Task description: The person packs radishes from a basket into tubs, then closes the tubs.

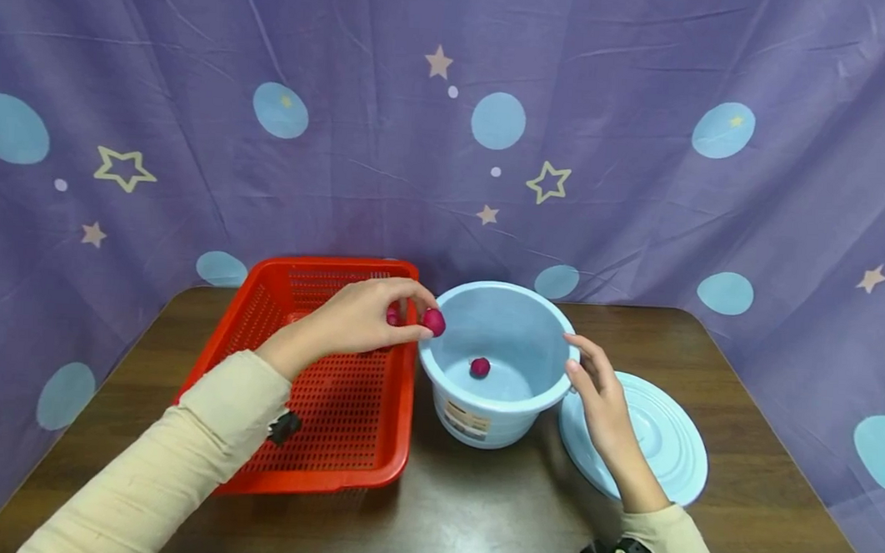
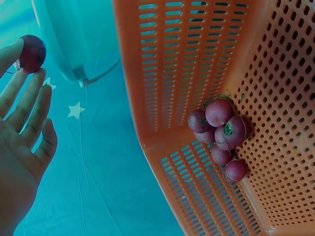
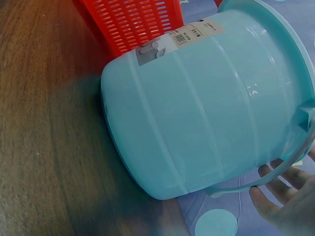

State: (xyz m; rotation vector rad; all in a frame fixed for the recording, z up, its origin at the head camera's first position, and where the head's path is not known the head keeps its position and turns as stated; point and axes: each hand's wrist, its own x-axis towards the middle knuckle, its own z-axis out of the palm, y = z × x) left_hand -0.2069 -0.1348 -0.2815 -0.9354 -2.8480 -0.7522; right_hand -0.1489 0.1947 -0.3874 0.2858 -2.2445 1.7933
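My left hand (image 1: pixel 369 313) pinches a red radish (image 1: pixel 434 321) between thumb and fingertips, at the left rim of a light blue bucket (image 1: pixel 454 402). The left wrist view shows the same radish (image 2: pixel 33 54) at the fingertips. Another radish (image 1: pixel 479 367) lies on the bucket's floor. My right hand (image 1: pixel 605 398) holds the bucket's right rim; in the right wrist view its fingers (image 3: pixel 278 189) are by the bucket's handle (image 3: pixel 246 188). Under my left forearm stands a red slotted basket (image 1: pixel 396 454), with several radishes (image 2: pixel 219 113) heaped in one corner.
A round light blue lid (image 1: pixel 667 430) lies on the brown wooden table (image 1: pixel 475 520), right of the bucket. A purple curtain (image 1: pixel 389 140) with stars and dots hangs behind the table. Basket and bucket stand close side by side.
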